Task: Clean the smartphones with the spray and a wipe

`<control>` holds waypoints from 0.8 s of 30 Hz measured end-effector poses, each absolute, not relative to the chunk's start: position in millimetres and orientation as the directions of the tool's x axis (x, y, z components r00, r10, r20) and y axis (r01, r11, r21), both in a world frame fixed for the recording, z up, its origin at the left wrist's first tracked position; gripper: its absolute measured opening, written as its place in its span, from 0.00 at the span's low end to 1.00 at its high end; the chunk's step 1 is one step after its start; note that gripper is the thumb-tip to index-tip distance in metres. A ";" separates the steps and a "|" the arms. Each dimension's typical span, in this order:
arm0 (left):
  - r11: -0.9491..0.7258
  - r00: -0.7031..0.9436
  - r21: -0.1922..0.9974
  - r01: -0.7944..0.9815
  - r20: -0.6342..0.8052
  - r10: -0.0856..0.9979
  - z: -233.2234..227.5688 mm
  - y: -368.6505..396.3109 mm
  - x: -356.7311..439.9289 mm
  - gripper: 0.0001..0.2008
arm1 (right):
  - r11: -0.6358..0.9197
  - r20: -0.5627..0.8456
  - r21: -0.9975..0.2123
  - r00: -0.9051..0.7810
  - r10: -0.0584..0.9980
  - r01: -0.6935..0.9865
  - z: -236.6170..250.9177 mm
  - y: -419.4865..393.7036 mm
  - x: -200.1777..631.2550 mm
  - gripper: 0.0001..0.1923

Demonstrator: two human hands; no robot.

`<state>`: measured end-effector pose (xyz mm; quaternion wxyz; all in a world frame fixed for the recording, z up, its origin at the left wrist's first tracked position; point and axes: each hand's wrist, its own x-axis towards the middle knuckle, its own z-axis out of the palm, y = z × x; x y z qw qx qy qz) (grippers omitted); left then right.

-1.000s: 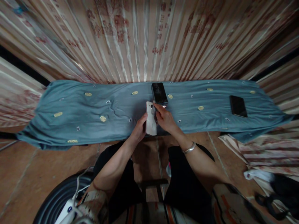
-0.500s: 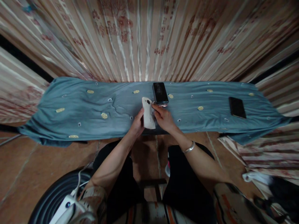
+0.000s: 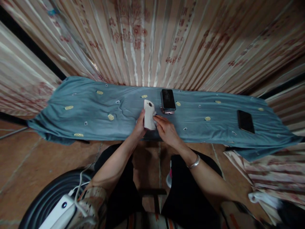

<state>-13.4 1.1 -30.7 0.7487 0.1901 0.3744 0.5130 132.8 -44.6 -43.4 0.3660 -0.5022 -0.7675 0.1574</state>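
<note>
At the near edge of the worktop [image 3: 95,114], mid-length, left hand [image 3: 140,126] grips the white phone [image 3: 149,118] back-up, steadying it; right hand [image 3: 166,131] pinches its side. Dark phone [image 3: 168,100] lies just beyond.

White phone's [image 3: 149,115] underside behind hands

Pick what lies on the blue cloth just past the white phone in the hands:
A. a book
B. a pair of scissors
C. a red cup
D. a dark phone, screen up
D: a dark phone lies screen up on the cloth, just beyond the white phone that both hands hold.
</note>
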 end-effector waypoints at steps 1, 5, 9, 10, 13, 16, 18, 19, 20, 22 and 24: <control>0.400 0.190 0.670 -0.626 -0.366 0.911 -31.6 1.9 -13.6 0.22 | 0.453 0.409 -0.601 -0.234 0.882 0.658 -42.3 -45.9 132.3 0.24; 0.413 0.185 0.668 -0.620 -0.387 0.903 -34.4 5.5 -14.5 0.23 | 0.483 0.424 -0.584 -0.262 0.867 0.653 -39.2 -51.7 130.6 0.24; 0.434 0.215 0.661 -0.613 -0.389 0.896 -37.2 7.8 -15.8 0.26 | 0.514 0.435 -0.583 -0.292 0.852 0.629 -38.5 -57.0 130.0 0.25; 0.438 0.222 0.661 -0.609 -0.388 0.894 -37.8 7.8 -15.7 0.26 | 0.514 0.435 -0.584 -0.292 0.851 0.627 -38.6 -57.6 130.2 0.25; 0.453 0.245 0.669 -0.590 -0.386 0.889 -38.6 6.2 -13.0 0.24 | 0.495 0.427 -0.594 -0.274 0.862 0.634 -38.6 -57.1 132.1 0.25; 0.439 0.240 0.677 -0.590 -0.372 0.897 -38.4 3.3 -8.2 0.20 | 0.452 0.401 -0.609 -0.239 0.884 0.651 -38.0 -54.3 134.8 0.25; 0.430 0.238 0.678 -0.595 -0.363 0.901 -38.4 1.8 -5.8 0.18 | 0.429 0.383 -0.617 -0.224 0.896 0.660 -37.3 -53.0 136.1 0.25; 0.429 0.241 0.678 -0.597 -0.359 0.902 -38.5 1.4 -5.3 0.18 | 0.426 0.378 -0.618 -0.225 0.898 0.660 -37.0 -52.9 136.4 0.25; 0.427 0.242 0.678 -0.598 -0.355 0.903 -38.7 1.4 -5.2 0.18 | 0.429 0.376 -0.618 -0.232 0.897 0.658 -36.7 -53.3 136.5 0.24; 0.419 0.237 0.678 -0.604 -0.349 0.907 -39.2 2.4 -6.3 0.18 | 0.448 0.376 -0.615 -0.258 0.890 0.648 -36.1 -55.4 136.0 0.24; 0.414 0.229 0.677 -0.608 -0.350 0.908 -39.6 3.9 -8.1 0.19 | 0.471 0.381 -0.614 -0.284 0.880 0.634 -35.5 -58.6 134.9 0.24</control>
